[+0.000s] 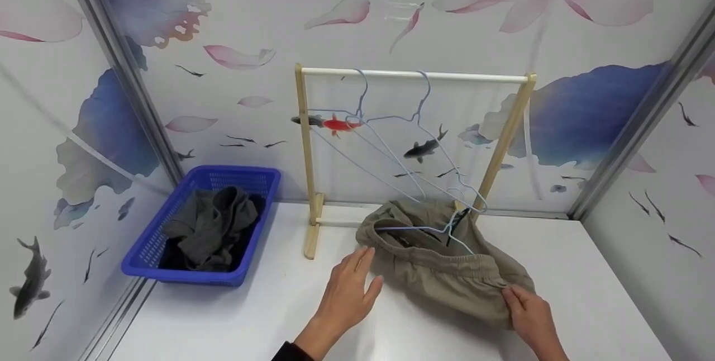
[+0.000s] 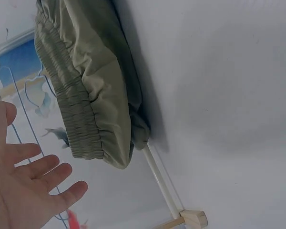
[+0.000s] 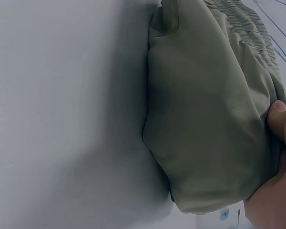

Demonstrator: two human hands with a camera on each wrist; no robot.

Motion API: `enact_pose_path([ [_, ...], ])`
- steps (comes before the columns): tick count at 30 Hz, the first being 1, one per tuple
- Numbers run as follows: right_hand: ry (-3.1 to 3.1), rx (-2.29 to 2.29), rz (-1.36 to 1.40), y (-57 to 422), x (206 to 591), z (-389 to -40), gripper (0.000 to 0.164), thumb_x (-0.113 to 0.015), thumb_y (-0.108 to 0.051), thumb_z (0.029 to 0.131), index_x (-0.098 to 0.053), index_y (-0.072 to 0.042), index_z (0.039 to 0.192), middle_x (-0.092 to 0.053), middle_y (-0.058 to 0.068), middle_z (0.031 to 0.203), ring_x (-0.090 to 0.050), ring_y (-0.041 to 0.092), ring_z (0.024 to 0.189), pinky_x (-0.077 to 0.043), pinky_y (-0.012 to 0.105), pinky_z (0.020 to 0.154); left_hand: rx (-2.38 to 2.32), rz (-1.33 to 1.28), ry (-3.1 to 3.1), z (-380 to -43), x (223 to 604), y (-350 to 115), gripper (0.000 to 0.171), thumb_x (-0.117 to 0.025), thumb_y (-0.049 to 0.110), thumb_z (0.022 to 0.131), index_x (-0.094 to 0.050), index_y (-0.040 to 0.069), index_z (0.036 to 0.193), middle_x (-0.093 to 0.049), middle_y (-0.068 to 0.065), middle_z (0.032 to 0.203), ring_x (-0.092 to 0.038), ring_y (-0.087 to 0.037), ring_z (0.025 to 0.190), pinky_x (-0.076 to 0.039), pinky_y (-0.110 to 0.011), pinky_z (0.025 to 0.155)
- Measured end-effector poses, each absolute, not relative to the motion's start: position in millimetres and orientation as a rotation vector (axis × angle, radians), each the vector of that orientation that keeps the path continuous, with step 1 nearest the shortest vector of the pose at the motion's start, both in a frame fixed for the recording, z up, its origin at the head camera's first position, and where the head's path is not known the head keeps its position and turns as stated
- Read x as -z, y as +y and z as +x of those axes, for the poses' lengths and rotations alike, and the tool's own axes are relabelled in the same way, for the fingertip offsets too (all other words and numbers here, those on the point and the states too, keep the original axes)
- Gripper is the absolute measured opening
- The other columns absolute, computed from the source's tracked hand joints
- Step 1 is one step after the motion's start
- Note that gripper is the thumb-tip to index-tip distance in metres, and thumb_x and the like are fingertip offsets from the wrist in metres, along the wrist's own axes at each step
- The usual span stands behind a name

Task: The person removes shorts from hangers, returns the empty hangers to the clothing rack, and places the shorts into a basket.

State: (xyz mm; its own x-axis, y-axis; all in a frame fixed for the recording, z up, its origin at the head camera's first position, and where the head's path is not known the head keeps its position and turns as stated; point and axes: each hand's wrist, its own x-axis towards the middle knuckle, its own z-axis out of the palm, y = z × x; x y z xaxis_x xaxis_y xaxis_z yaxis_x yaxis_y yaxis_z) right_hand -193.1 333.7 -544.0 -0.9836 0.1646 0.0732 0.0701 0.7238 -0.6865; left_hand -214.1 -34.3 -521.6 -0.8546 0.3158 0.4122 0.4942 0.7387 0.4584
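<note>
Olive-green pants (image 1: 447,283) with an elastic waistband (image 2: 78,114) sit bunched on the white table in front of the rack. Inside their open waist lies a light blue wire hanger (image 1: 413,228), its lower part hidden by the cloth. My right hand (image 1: 533,316) pinches the cloth at the right side, thumb (image 3: 278,114) on the outer face. Just left of the waistband is my left hand (image 1: 349,288), holding nothing; its fingers are spread and relaxed in the left wrist view.
A small rack (image 1: 413,75) with wooden legs and a white rail stands behind the pants. Two blue wire hangers (image 1: 427,93) hang on it, reaching down to the cloth. At left, a blue plastic basket (image 1: 145,271) holds dark crumpled clothes (image 1: 212,227). Printed panels (image 1: 251,143) enclose the table.
</note>
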Motion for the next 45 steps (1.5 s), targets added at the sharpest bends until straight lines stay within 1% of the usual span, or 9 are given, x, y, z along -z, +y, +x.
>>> enact_pose_path([
  [6,-2.831,-1.153,-0.149,328.6,542.2,-188.3,0.033,-0.054,-0.012,0.108,-0.05,-0.01,0.075,-0.043,-0.001,0.065,-0.041,0.012,0.06,-0.035,0.026,0.06,0.864,-0.6,-2.619,-214.6,522.5,-40.6,0.054,-0.053,0.034,0.109,-0.051,-0.001,0.149,-0.053,-0.02,0.148,-0.054,-0.036,0.133,-0.046,-0.057,0.105],
  [12,-2.796,-1.16,-0.085,321.9,537.5,-184.6,0.033,-0.057,-0.011,0.106,-0.05,-0.011,0.073,-0.041,-0.002,0.062,-0.039,0.009,0.057,-0.035,0.024,0.058,0.906,-0.561,-2.586,-217.9,522.9,-46.3,0.052,-0.056,0.029,0.107,-0.052,-0.003,0.147,-0.054,-0.023,0.146,-0.055,-0.039,0.131,-0.046,-0.059,0.103],
  [21,-2.697,-1.18,0.05,312.5,523.8,-180.3,0.035,-0.062,-0.009,0.102,-0.049,-0.013,0.07,-0.038,-0.007,0.058,-0.038,0.005,0.052,-0.034,0.023,0.052,0.903,-0.481,-2.561,-224.8,521.4,-56.7,0.054,-0.054,0.033,0.108,-0.053,-0.004,0.147,-0.054,-0.022,0.147,-0.052,-0.04,0.136,-0.044,-0.057,0.108],
  [27,-2.673,-1.157,0.078,311.0,517.0,-178.6,0.033,-0.063,-0.008,0.101,-0.05,-0.014,0.071,-0.039,-0.007,0.059,-0.038,0.004,0.052,-0.034,0.023,0.052,0.947,-0.445,-2.538,-230.9,519.7,-61.1,0.048,-0.059,0.025,0.106,-0.056,-0.006,0.142,-0.058,-0.023,0.14,-0.057,-0.041,0.13,-0.047,-0.056,0.105],
  [30,-2.663,-1.154,0.088,310.6,516.0,-177.8,0.033,-0.063,-0.007,0.101,-0.05,-0.013,0.072,-0.039,-0.007,0.059,-0.038,0.004,0.052,-0.034,0.023,0.052,1.009,-0.417,-2.568,-234.6,519.3,-62.0,0.047,-0.058,0.023,0.106,-0.055,-0.006,0.142,-0.059,-0.024,0.138,-0.057,-0.042,0.129,-0.046,-0.056,0.106],
  [35,-2.661,-1.139,0.097,309.8,517.9,-175.8,0.033,-0.063,-0.008,0.101,-0.05,-0.014,0.071,-0.039,-0.006,0.06,-0.038,0.005,0.054,-0.034,0.023,0.054,1.137,-0.35,-2.655,-240.8,521.1,-61.5,0.048,-0.054,0.027,0.108,-0.053,-0.004,0.145,-0.058,-0.025,0.139,-0.054,-0.043,0.132,-0.044,-0.058,0.108],
  [41,-2.648,-1.159,0.109,308.3,526.7,-172.6,0.032,-0.063,-0.007,0.101,-0.052,-0.014,0.072,-0.04,-0.006,0.061,-0.037,0.003,0.054,-0.034,0.024,0.054,1.273,-0.295,-2.727,-244.9,527.7,-63.0,0.055,-0.048,0.035,0.11,-0.048,-0.001,0.151,-0.054,-0.026,0.147,-0.049,-0.045,0.138,-0.039,-0.059,0.113],
  [45,-2.629,-1.178,0.12,308.8,534.9,-170.6,0.031,-0.063,-0.006,0.101,-0.055,-0.016,0.073,-0.04,-0.006,0.061,-0.037,0.003,0.054,-0.034,0.023,0.054,1.305,-0.292,-2.741,-245.5,532.5,-64.0,0.057,-0.047,0.036,0.11,-0.047,-0.004,0.151,-0.05,-0.028,0.151,-0.046,-0.046,0.141,-0.036,-0.059,0.115],
])
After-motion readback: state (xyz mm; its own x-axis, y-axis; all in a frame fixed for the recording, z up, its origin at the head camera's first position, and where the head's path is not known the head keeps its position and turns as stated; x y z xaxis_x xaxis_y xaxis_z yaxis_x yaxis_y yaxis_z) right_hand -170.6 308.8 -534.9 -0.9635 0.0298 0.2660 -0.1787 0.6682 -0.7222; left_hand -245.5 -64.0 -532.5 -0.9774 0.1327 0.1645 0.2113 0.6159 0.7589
